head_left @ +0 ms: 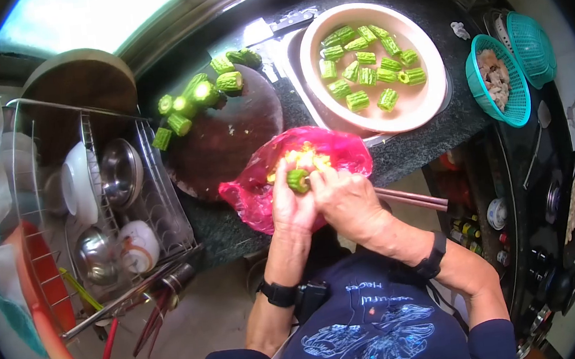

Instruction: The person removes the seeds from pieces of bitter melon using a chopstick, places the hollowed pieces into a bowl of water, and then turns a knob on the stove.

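My left hand [291, 203] is closed around a short piece of green ridged bitter melon [297, 180]. Right beside it, my right hand [347, 201] grips a pair of chopsticks [412, 198], whose thick ends stick out to the right. The chopstick tips seem to be at the melon piece, though fingers hide most of them. Under both hands lies an open pink plastic bag [248, 201] with yellowish pulp [306, 156] in it. Several cut melon pieces [205, 93] rest on and beside a round dark cutting board [234, 136] to the left.
A large pale basin [427, 105] of water with several melon pieces stands at the back right. A knife [292, 21] lies behind the board. Far right is a teal basket [504, 111] of pale food pieces. A wire dish rack [172, 212] with bowls fills the left side.
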Demonstrator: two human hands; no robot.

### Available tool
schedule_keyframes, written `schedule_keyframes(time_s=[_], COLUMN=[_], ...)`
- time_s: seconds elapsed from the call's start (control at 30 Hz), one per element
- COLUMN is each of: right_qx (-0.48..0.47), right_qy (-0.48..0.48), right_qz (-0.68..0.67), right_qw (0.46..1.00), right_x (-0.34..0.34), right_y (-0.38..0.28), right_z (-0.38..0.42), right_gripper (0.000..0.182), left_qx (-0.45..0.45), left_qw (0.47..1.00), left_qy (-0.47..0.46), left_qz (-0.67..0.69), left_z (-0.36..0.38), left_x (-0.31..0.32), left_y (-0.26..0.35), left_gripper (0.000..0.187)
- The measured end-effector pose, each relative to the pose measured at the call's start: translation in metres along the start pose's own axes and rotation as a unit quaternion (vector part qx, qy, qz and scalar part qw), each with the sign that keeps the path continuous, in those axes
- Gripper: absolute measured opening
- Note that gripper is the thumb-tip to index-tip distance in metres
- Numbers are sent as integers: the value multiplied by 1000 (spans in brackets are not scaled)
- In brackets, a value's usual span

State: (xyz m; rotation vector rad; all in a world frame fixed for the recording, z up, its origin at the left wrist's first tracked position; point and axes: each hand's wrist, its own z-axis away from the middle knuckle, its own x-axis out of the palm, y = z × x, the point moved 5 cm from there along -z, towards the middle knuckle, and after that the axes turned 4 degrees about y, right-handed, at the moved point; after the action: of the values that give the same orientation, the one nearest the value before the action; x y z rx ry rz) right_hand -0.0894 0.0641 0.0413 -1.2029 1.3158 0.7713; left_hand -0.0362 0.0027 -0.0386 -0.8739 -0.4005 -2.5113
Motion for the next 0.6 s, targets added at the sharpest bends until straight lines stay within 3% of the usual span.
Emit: schedule_keyframes(time_s=[0.17, 0.27, 0.4, 0.6], right_qx=[-69, -32, 17, 44], right_qy=[6, 20, -14, -15], right_qz=[51, 36, -42, -133], right_qw=[996, 999, 999, 990], right_x=[-10, -28, -38, -37], right_y=[-10, -5, 7, 11], right_z=[0, 2, 4, 0], right_gripper=[22, 14, 12, 12], left_qx=[-60, -14, -17, -43], left_qw=[998, 999, 992, 983], left_qy=[-21, 20, 13, -47], left_qz=[15, 31, 123, 174], left_z=[-15, -9, -5, 1], left_x=[-13, -6, 1, 18], left_y=[11, 20, 32, 23], left_gripper=[22, 24, 16, 7])
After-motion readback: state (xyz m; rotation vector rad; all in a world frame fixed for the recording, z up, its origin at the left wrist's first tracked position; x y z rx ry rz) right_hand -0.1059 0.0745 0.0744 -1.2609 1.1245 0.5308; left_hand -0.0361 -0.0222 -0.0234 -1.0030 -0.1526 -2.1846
